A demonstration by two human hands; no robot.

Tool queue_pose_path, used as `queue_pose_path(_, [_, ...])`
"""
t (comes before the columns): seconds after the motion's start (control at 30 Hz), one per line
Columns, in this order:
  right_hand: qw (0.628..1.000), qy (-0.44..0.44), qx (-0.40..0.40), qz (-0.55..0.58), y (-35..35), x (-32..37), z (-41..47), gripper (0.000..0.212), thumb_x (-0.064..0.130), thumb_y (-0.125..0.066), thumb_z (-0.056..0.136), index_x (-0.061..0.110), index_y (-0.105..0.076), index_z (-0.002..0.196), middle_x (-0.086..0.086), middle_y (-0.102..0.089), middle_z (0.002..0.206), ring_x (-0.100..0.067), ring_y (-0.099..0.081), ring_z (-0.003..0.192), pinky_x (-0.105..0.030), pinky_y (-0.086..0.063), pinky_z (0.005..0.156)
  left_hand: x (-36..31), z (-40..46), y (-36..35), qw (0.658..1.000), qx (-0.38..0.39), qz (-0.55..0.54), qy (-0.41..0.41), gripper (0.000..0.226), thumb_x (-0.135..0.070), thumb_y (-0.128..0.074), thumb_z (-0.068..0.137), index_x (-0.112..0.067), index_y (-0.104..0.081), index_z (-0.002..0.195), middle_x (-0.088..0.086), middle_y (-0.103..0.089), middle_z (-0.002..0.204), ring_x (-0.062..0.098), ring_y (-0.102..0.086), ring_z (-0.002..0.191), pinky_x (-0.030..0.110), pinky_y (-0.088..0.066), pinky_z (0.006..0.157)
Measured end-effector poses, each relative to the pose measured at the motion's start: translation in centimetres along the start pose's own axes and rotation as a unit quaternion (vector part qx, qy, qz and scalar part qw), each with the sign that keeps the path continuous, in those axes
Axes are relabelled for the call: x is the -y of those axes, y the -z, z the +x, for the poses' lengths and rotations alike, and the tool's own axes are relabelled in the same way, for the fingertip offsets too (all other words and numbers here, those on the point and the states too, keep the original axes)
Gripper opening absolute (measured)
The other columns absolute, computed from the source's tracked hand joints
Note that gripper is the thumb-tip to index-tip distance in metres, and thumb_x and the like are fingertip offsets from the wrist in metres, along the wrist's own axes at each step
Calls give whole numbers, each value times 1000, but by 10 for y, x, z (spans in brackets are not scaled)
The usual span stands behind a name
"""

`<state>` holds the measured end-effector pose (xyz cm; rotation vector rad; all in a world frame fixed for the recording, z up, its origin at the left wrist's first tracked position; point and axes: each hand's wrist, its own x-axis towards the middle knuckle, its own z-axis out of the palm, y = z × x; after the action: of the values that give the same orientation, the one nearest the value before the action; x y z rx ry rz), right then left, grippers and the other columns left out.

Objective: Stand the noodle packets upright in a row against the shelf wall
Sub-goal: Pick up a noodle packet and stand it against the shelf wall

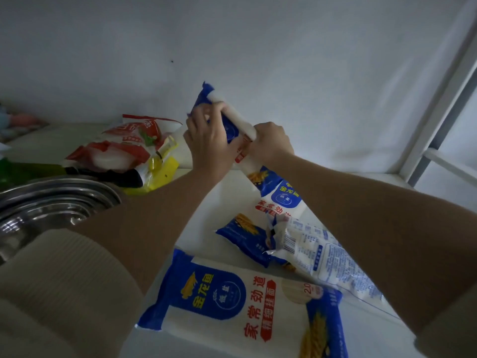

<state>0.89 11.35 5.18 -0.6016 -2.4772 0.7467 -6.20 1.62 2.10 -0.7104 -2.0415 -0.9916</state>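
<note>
A blue-and-white noodle packet [233,120] leans tilted near the white shelf wall [284,60], its top end pointing up and to the left. My left hand [209,140] grips its upper part and my right hand [271,140] grips its middle. A second packet [281,195] lies flat just below my right hand. A third, with its back label showing, lies under my right forearm [322,254]. A small blue packet [247,241] lies beside it. The nearest packet [232,303] lies flat at the shelf's front.
A red-and-white bag and a yellow bag [129,146] are piled at the left against the wall. A steel bowl [51,202] sits at the near left. A white shelf post [444,99] stands at the right.
</note>
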Motion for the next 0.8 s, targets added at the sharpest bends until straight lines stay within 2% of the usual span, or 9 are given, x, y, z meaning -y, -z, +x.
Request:
queue_pose_path(0.07, [994, -19, -25, 109, -7, -2, 3, 11, 19, -57, 84, 16, -61, 74, -2, -62, 76, -25, -61, 73, -30, -49, 56, -4, 0, -7, 962, 39, -203, 180, 72, -40, -79, 68, -13, -44, 125, 16, -45, 131, 29, -49, 114, 35, -48, 88])
queue_pose_path(0.1, [986, -27, -41, 160, -11, -2, 3, 8, 19, -60, 84, 13, -65, 84, -4, -66, 81, -26, -65, 77, -35, -55, 64, -5, 0, -7, 890, 73, -328, 307, 72, -37, -79, 71, -16, -40, 128, 15, -47, 132, 26, -54, 111, 38, -52, 87])
queue_pose_path(0.13, [975, -39, -54, 211, -14, -1, 3, 12, 19, -63, 83, 11, -66, 92, -6, -70, 86, -27, -67, 82, -38, -58, 71, -4, -2, -8, 794, 121, -441, 401, 66, -36, -74, 77, -17, -39, 131, 16, -53, 131, 26, -60, 108, 42, -56, 86])
queue_pose_path(0.17, [961, -54, -62, 263, -17, -1, 4, 14, 18, -64, 83, 11, -65, 96, -7, -72, 91, -27, -69, 85, -42, -59, 77, 1, -5, -10, 719, 161, -512, 442, 57, -36, -66, 85, -16, -43, 133, 18, -60, 127, 29, -65, 104, 46, -57, 87])
queue_pose_path(0.2, [944, -68, -64, 317, -20, -1, 5, 14, 15, -64, 83, 12, -63, 97, -8, -73, 94, -27, -70, 87, -44, -59, 79, 5, -6, -11, 693, 191, -542, 435, 49, -35, -60, 90, -15, -49, 133, 18, -65, 123, 31, -68, 103, 50, -56, 89])
queue_pose_path(0.3, [910, -91, -51, 402, -25, -6, 11, 19, 10, -63, 85, 14, -60, 103, -5, -72, 98, -25, -70, 90, -44, -59, 81, 8, 0, -12, 747, 183, -504, 394, 36, -25, -59, 92, -17, -59, 127, 11, -71, 112, 31, -70, 99, 52, -56, 89])
queue_pose_path(0.4, [926, -110, -23, 360, -28, -10, 19, 18, 12, -60, 89, 12, -59, 107, -5, -69, 100, -24, -66, 93, -43, -56, 86, 8, 7, -19, 792, 117, -451, 396, 33, -7, -55, 90, -14, -60, 123, 11, -71, 111, 29, -70, 97, 46, -58, 86])
queue_pose_path(0.63, [941, -136, -43, 307, -49, -27, 41, 25, 12, -61, 89, 10, -64, 114, -8, -71, 109, -23, -68, 93, -37, -58, 79, 25, 0, -41, 808, 103, -433, 386, 29, -2, -52, 94, -11, -57, 121, 6, -68, 105, 17, -67, 84, 27, -56, 71])
queue_pose_path(0.8, [950, -149, -46, 271, -58, -34, 46, 24, 17, -64, 87, 14, -61, 111, -8, -71, 111, -26, -69, 97, -45, -57, 87, 37, 5, -51, 844, 113, -366, 376, 16, -5, -52, 94, -20, -53, 102, 6, -69, 106, 23, -68, 91, 38, -58, 78])
